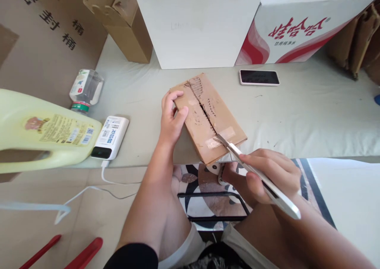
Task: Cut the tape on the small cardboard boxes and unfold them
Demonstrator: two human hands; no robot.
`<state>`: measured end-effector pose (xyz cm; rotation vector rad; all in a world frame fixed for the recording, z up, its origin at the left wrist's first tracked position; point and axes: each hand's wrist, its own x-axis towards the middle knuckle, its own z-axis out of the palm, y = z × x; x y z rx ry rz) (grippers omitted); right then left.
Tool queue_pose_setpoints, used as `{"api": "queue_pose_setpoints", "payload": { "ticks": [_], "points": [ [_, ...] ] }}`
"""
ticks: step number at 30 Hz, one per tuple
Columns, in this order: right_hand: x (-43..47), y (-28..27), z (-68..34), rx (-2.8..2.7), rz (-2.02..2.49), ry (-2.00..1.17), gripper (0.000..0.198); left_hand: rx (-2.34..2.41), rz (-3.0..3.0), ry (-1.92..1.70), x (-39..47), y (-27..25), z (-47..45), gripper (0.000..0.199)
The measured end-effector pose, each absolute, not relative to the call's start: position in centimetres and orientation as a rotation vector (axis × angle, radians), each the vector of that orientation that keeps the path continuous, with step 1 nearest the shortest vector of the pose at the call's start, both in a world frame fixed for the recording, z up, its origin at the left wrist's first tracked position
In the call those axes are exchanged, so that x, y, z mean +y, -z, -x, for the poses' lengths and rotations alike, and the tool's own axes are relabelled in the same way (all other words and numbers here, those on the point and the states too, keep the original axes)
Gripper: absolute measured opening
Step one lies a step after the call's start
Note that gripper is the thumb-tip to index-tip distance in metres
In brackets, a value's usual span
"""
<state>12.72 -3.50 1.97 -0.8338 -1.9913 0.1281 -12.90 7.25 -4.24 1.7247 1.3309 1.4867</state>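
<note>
The box [227, 120] in the left hand [173, 118] is tan brown, with dark ridged scars along its seam and paler tape [228, 133]. The knife [276, 193] in the right hand [268, 174] is white with a dark grey streak. Left of the left hand, the jug [50, 110] is pale yellow and the power bank [114, 136] white with blue print. Beyond the right hand, the phone [259, 77] is black, edged pale; the carton [299, 25] is white with red waves.

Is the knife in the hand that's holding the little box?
No, the right hand holds the knife while the left hand holds the cardboard box.
</note>
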Motion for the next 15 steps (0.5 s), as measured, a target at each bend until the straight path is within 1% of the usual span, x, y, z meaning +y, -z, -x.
{"api": "queue_pose_setpoints", "payload": {
  "ticks": [9, 15],
  "points": [
    [-4.4, -3.8, -12.2, -2.039, 0.891, -0.041, 0.019, 1.348, -1.733, -1.502, 7.0, 4.2, 12.6, 0.048],
    [-4.3, -2.8, -12.1, -2.011, 0.940, -0.109, 0.022, 1.337, -1.729, -1.507, 7.0, 4.1, 12.5, 0.049]
  ]
}}
